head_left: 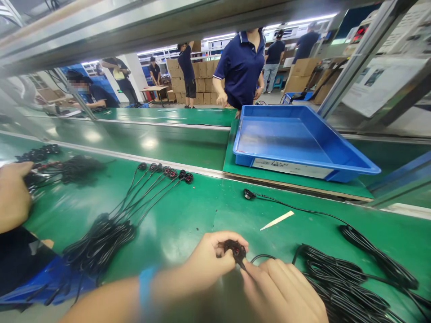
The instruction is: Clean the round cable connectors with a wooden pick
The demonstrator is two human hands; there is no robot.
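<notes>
Both my hands meet at the bottom centre over the green table (202,211). My left hand (205,260), with a blue wristband, pinches a small black round connector (235,250) with a red inside. My right hand (283,291) is closed on the black cable just behind that connector. The cable runs off to a loose pile of black cable (343,282) at the lower right. Another cable end with a black connector (248,194) lies on the table beyond my hands.
Several coiled black cables (101,242) with connectors lined up (168,172) lie at left. A pale wooden stick (278,220) lies near centre. A blue tray (303,139) sits beyond. A co-worker's arm (13,193) is at far left; other people stand behind the conveyor (151,143).
</notes>
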